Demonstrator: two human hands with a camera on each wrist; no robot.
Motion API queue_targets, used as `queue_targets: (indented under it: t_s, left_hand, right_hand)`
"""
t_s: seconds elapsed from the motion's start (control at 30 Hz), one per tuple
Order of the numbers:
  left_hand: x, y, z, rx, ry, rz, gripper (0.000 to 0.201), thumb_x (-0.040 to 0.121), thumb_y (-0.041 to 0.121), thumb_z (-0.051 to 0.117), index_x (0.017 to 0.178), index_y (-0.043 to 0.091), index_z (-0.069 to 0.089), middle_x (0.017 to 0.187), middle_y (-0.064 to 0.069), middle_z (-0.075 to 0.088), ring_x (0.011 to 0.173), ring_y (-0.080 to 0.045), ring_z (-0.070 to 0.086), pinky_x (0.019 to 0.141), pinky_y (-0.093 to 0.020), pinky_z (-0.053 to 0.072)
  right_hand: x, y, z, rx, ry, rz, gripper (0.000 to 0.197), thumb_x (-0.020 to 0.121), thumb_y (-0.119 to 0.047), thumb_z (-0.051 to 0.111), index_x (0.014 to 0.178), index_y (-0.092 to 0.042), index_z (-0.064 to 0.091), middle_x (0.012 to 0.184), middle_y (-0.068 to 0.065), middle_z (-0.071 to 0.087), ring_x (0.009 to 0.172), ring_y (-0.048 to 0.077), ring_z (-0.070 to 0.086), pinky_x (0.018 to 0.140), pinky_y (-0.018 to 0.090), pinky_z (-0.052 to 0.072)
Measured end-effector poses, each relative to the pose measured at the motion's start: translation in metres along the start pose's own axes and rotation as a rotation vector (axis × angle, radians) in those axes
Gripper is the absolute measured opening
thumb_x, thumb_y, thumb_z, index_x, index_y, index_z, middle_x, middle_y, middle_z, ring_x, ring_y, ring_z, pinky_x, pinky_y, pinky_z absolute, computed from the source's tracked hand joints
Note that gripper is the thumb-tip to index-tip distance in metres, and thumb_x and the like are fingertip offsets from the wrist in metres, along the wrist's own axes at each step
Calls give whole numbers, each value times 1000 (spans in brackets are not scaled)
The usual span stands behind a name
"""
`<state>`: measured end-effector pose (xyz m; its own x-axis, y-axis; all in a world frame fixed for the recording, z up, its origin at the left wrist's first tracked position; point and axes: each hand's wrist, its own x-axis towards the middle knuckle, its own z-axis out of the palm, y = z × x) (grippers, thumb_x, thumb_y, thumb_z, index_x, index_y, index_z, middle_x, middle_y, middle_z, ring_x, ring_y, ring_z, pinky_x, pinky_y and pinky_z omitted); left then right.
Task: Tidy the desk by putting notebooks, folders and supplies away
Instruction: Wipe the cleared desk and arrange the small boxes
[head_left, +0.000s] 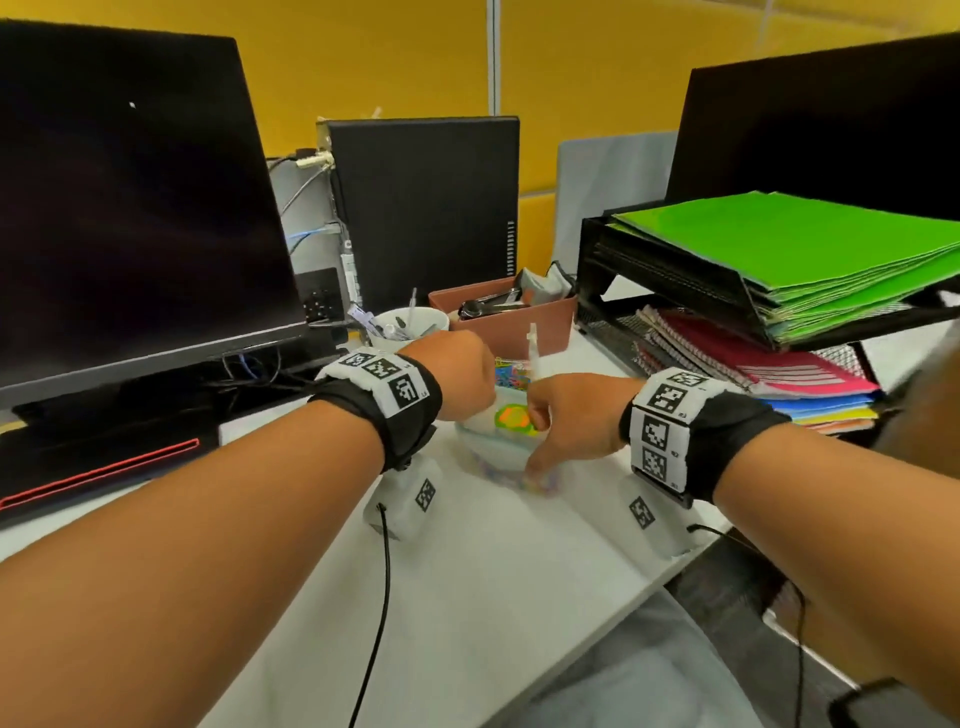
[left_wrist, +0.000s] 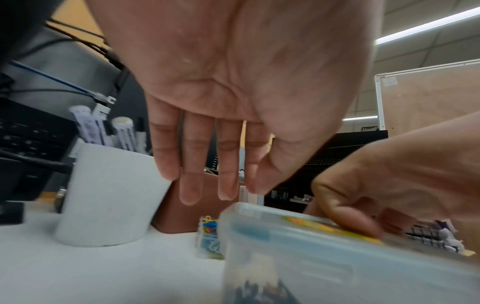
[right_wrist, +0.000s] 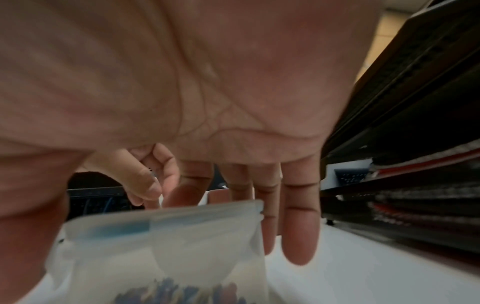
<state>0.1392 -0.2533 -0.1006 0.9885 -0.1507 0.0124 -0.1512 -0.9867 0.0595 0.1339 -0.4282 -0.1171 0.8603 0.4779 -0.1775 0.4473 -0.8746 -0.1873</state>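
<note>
Inspection, left to right, clock bearings taken from the clear plastic box (head_left: 501, 441) at the centre of the table (head_left: 467, 597).

At 10 o'clock the white cup (head_left: 410, 325) stands stocked with pens; judged put away. My left hand (head_left: 460, 382) hangs just at 9 o'clock of the box, fingers straight and relaxed in the left wrist view, grasping nothing.

The clear plastic box itself sits on the table with its lid on and coloured small items visible inside. It is not yet stowed. A small pack of coloured clips (left_wrist: 209, 236) lies just behind it at 12 o'clock, also loose, as is a white pen-like item (head_left: 534, 353) standing up beside my right hand; what supports it I cannot tell.

My right hand (head_left: 569, 418) is on the box at 3 o'clock, thumb down the near side and fingers over the lid and far edge: grasping the box.

At 1 o'clock the brown organizer (head_left: 511, 317) holds a stapler and oddments. At 2 o'clock the black tray rack (head_left: 665, 270) carries green folders (head_left: 810, 249) above and spiral notebooks (head_left: 753, 358) below; these are done.

Judgement: task mostly complete; box, clips and pen remain.
</note>
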Motion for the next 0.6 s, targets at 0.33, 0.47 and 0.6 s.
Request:
queue_targets:
  t_s: [0.33, 0.47, 0.6]
  left_hand:
    - [65, 26, 29, -106, 94, -82, 48, 80, 38, 77, 115, 28, 46, 123, -1, 50, 98, -24, 59, 76, -34, 49]
    - [79, 28, 34, -139, 108, 29, 79, 78, 23, 75, 139, 45, 29, 145, -2, 31, 113, -30, 60, 86, -40, 57]
    - [88, 20, 45, -74, 39, 30, 82, 85, 33, 70, 155, 38, 27, 150, -1, 39, 127, -29, 55, 98, -41, 52]
  right_hand:
    - [-11, 83, -7, -108, 105, 299, 66, 71, -77, 67, 108, -28, 40, 103, -4, 59, 91, 22, 57, 73, 34, 46]
    - [15, 89, -5, -134, 184, 327, 82, 72, -85, 57, 125, -25, 44, 114, 0, 63, 99, 26, 63, 76, 36, 50]
    - [45, 90, -7, -120, 201, 324, 78, 73, -87, 53, 124, -28, 42, 116, 2, 63, 100, 29, 64, 83, 42, 57]
